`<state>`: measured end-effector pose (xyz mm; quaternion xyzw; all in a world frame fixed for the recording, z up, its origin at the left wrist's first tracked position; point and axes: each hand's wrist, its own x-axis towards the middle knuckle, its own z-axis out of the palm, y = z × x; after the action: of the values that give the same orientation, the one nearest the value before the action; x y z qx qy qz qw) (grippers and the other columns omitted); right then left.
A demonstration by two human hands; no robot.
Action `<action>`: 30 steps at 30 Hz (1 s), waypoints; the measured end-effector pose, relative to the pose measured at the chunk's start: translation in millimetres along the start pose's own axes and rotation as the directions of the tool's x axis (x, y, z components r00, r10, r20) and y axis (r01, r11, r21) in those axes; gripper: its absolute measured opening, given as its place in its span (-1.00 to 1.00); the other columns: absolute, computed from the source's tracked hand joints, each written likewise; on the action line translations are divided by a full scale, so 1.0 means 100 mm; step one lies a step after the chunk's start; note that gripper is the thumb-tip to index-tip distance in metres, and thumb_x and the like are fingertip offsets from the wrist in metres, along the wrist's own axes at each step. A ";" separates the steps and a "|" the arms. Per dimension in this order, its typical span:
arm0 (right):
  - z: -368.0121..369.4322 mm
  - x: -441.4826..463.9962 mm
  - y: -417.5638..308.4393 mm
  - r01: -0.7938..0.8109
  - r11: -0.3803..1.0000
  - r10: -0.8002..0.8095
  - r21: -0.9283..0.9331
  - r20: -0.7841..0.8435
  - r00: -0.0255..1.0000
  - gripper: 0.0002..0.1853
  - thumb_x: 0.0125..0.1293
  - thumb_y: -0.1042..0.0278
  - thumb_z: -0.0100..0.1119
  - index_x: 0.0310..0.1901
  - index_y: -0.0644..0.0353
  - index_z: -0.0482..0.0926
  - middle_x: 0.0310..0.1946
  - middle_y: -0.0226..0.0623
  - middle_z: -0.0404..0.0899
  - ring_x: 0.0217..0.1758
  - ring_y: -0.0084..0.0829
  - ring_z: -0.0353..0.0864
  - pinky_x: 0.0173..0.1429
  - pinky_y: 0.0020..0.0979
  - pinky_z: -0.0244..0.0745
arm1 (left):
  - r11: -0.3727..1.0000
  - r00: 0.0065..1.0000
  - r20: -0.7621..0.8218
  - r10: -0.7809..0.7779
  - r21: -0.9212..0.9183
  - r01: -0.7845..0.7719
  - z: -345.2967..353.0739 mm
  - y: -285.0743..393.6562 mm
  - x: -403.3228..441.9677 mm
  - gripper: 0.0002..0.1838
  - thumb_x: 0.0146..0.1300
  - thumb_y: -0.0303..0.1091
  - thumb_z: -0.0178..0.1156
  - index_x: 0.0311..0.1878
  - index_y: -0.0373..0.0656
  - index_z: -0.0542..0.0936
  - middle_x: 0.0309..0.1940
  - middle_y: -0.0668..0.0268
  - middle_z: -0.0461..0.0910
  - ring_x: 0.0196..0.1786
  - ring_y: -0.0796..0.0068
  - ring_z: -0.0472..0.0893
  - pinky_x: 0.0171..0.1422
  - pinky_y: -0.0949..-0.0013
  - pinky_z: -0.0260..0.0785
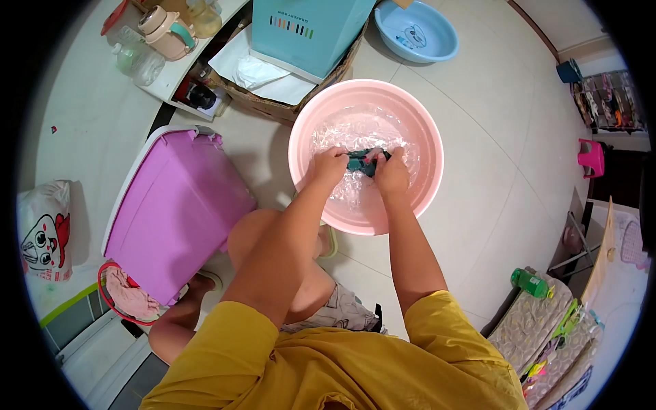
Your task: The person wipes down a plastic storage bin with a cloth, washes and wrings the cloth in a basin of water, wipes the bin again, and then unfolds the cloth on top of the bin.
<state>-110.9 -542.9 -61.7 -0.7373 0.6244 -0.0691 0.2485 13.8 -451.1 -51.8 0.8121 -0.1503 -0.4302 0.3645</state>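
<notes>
Over a round pink basin [298,130] of rippling water, both my hands grip a small dark green piece [358,162] that looks like wet cloth. It is stretched between them, at or just above the water. Its left end is pinched in my left hand [330,166], the fingers closed. My right hand [391,172] is closed on the other end, thumb and fingers bunched together. Some lighter or pinkish patches show on the piece, but its exact kind cannot be made out.
A purple storage box [178,205] stands left of the basin, near a red-rimmed basket [102,290] with pink cloth. Behind are a cardboard box [263,106] holding a teal bag [314,34], and a blue basin [447,48]. A green bottle [529,281] lies at right.
</notes>
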 end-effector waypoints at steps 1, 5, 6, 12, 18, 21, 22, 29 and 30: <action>0.06 -0.02 -0.03 0.038 0.998 -0.041 0.052 0.066 0.997 -0.66 0.33 0.10 0.16 -0.13 0.24 0.44 -0.39 0.07 0.63 -0.26 0.03 0.66 -0.13 -0.09 0.52 | 1.000 1.000 0.000 0.000 0.001 0.000 0.03 -0.03 0.03 -0.68 0.23 -0.22 0.20 0.00 -0.13 0.62 -0.29 0.28 0.63 -0.20 0.47 0.59 -0.13 0.37 0.41; 0.14 -0.12 -0.13 -0.060 0.899 -0.144 0.434 0.422 0.895 -0.73 0.42 0.17 0.07 -0.18 0.25 0.42 -0.56 -0.16 0.54 -0.56 -0.34 0.59 -0.48 -0.32 0.46 | 0.757 0.938 0.333 -0.093 -0.588 0.284 -0.10 0.16 -0.14 -0.66 0.38 -0.11 0.12 0.09 -0.08 0.56 -0.22 0.37 0.59 -0.17 0.45 0.56 -0.09 0.32 0.44; 0.12 -0.17 -0.18 -0.057 0.898 -0.149 0.436 0.424 0.893 -0.73 0.42 0.17 0.07 -0.18 0.25 0.42 -0.56 -0.16 0.54 -0.56 -0.34 0.59 -0.48 -0.32 0.46 | 0.663 0.912 0.405 -0.073 -0.663 0.348 -0.14 0.19 -0.17 -0.66 0.41 -0.09 0.10 0.12 -0.06 0.54 -0.19 0.37 0.58 -0.16 0.45 0.56 -0.07 0.30 0.45; 0.07 -0.34 -0.34 0.217 0.811 -0.371 0.543 0.191 0.909 -0.76 0.36 0.22 0.13 -0.24 0.28 0.51 -0.49 -0.12 0.58 -0.48 -0.24 0.57 -0.31 -0.29 0.45 | 0.457 0.912 0.409 -0.022 -0.807 0.373 -0.09 -0.03 0.03 -0.71 0.34 -0.24 0.20 0.04 -0.16 0.54 -0.19 0.31 0.59 -0.13 0.45 0.57 -0.02 0.23 0.48; -0.13 -0.18 -0.16 0.129 0.984 -0.142 0.120 0.110 0.984 -0.79 0.21 0.26 0.23 -0.20 0.18 0.58 -0.33 -0.01 0.66 -0.22 0.05 0.64 -0.10 -0.05 0.50 | 0.998 0.998 0.023 0.063 -0.025 -0.062 -0.08 0.01 -0.11 -0.61 0.10 -0.38 0.37 0.01 -0.19 0.54 -0.17 0.24 0.60 -0.01 0.21 0.59 0.09 0.18 0.46; -0.06 -0.08 0.01 0.412 0.910 -0.414 0.051 0.028 0.910 -0.81 0.18 0.35 0.22 -0.17 0.17 0.58 -0.31 -0.04 0.66 -0.19 0.01 0.65 -0.06 -0.06 0.51 | 0.877 0.937 -0.221 0.271 0.459 -0.145 -0.04 0.11 -0.30 -0.49 -0.01 -0.39 0.41 0.07 -0.11 0.52 0.02 0.10 0.51 0.14 0.06 0.50 0.20 0.16 0.40; -0.11 -0.03 0.00 0.300 0.952 -0.304 0.058 0.066 0.950 -0.79 0.17 0.37 0.21 -0.15 0.17 0.57 -0.30 -0.04 0.66 -0.18 0.02 0.64 -0.05 -0.05 0.50 | 0.853 0.935 -0.203 0.290 0.497 -0.157 -0.06 0.11 -0.31 -0.50 0.00 -0.39 0.40 0.07 -0.08 0.52 0.04 0.10 0.48 0.15 0.09 0.48 0.20 0.16 0.39; -0.24 0.08 -0.03 0.383 0.924 -0.361 0.005 0.351 0.864 -0.73 0.12 0.31 0.26 -0.14 0.18 0.53 -0.26 0.03 0.66 -0.11 0.04 0.64 0.02 -0.04 0.53 | 0.865 0.956 -0.039 0.291 0.438 -0.245 -0.09 0.04 -0.24 -0.54 0.06 -0.43 0.32 0.08 -0.01 0.52 -0.03 0.06 0.46 0.05 0.07 0.51 0.17 0.12 0.38; -0.27 0.09 -0.05 0.262 0.963 -0.234 -0.066 0.283 0.930 -0.71 0.12 0.30 0.27 -0.12 0.18 0.54 -0.25 0.04 0.66 -0.12 0.03 0.65 0.02 -0.04 0.53 | 0.866 0.956 -0.041 0.291 0.437 -0.244 -0.10 0.06 -0.26 -0.54 0.06 -0.43 0.32 0.08 -0.01 0.52 -0.03 0.06 0.46 0.05 0.07 0.51 0.17 0.12 0.38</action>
<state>-115.7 -558.9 -38.1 -0.8245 0.4887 0.0345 0.2832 6.5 -436.3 -28.2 0.8649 -0.3324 -0.2883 0.2414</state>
